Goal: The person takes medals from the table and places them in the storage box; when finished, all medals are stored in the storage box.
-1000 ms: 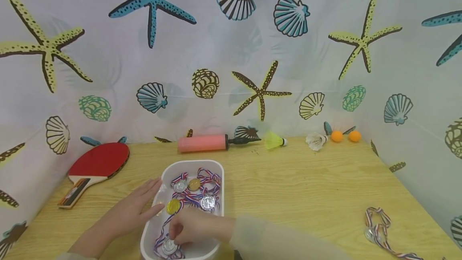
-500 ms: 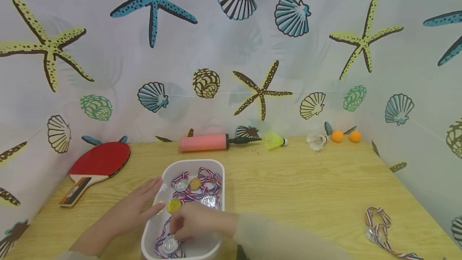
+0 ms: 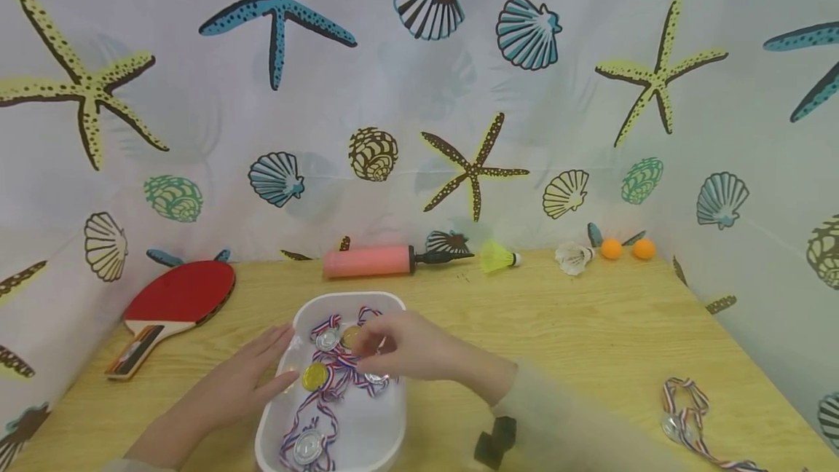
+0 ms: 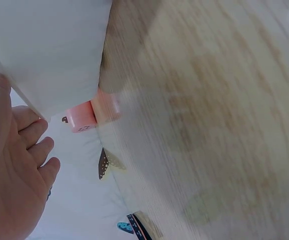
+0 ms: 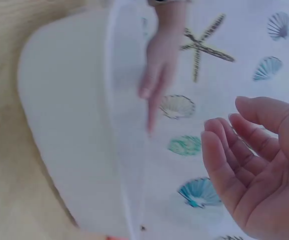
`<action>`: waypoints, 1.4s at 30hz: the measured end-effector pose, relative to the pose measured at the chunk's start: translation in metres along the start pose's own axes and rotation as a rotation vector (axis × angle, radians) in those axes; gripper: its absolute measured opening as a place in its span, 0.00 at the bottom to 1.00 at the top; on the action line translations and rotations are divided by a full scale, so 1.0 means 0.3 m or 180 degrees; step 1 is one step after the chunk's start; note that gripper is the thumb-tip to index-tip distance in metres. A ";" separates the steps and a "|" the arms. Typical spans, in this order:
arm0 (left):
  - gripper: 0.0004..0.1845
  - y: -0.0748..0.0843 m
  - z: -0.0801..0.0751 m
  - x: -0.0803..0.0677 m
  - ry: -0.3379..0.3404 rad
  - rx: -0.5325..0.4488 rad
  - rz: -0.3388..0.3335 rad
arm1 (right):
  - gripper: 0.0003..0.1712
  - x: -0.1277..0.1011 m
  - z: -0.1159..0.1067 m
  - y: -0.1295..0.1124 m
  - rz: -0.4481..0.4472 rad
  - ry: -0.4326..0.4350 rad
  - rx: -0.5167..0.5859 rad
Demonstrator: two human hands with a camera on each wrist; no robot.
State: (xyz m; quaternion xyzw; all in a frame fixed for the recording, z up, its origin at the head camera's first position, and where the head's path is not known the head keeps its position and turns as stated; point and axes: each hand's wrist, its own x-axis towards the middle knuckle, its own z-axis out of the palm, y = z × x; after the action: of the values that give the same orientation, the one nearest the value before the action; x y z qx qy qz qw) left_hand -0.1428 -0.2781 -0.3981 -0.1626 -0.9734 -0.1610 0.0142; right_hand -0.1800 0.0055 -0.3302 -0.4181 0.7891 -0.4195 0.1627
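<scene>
White plastic tub (image 3: 275, 414), rounded corners, heaped ribboned medals (image 3: 316, 376); left hand (image 3: 245, 379) flat on rim, right hand (image 3: 406, 347) fingers relaxed above.

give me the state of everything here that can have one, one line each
white tub: upright on the table, holds several ribboned medals
left hand: fingers straight, resting against the tub's left wall
right hand: over the tub's far end, empty in the wrist view
medal: outside the tub, lying near the table's right edge
paddle: lying flat, red face up
</scene>
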 end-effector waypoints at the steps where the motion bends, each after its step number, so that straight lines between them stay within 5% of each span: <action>1: 0.39 0.001 0.000 0.000 -0.0011 0.0002 0.0000 | 0.05 -0.018 -0.025 -0.004 -0.0009 0.0068 0.0029; 6: 0.40 0.006 0.000 0.000 -0.0051 -0.0010 -0.0045 | 0.06 -0.134 -0.143 0.002 -0.0074 0.0417 0.0192; 17: 0.40 0.010 -0.001 0.000 -0.0066 -0.0029 -0.0090 | 0.10 -0.499 -0.394 0.073 0.0320 0.1437 -0.0229; 26: 0.41 0.010 -0.003 0.007 -0.0175 -0.0044 -0.0186 | 0.12 -0.809 -0.464 0.227 0.0544 0.1940 -0.0380; 30: 0.41 0.012 -0.004 0.006 -0.0204 -0.0041 -0.0193 | 0.14 -0.912 -0.464 0.312 0.0874 0.1806 -0.0372; 34: 0.41 0.012 -0.004 0.005 -0.0160 -0.0017 -0.0155 | 0.19 -0.986 -0.453 0.401 0.1183 0.1208 -0.0107; 38: 0.40 0.010 -0.001 0.004 -0.0107 -0.0007 -0.0106 | 0.17 -1.040 -0.435 0.496 0.0998 0.0596 -0.0002; 42: 0.40 0.010 0.002 0.005 -0.0108 -0.0025 -0.0111 | 0.21 -1.076 -0.413 0.553 0.1031 0.0493 -0.0172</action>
State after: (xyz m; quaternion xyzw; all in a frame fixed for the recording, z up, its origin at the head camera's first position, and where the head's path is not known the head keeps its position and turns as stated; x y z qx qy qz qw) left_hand -0.1431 -0.2746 -0.3977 -0.1484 -0.9755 -0.1622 -0.0058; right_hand -0.1492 0.3772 -0.4192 -0.2562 0.8673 -0.3974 0.1555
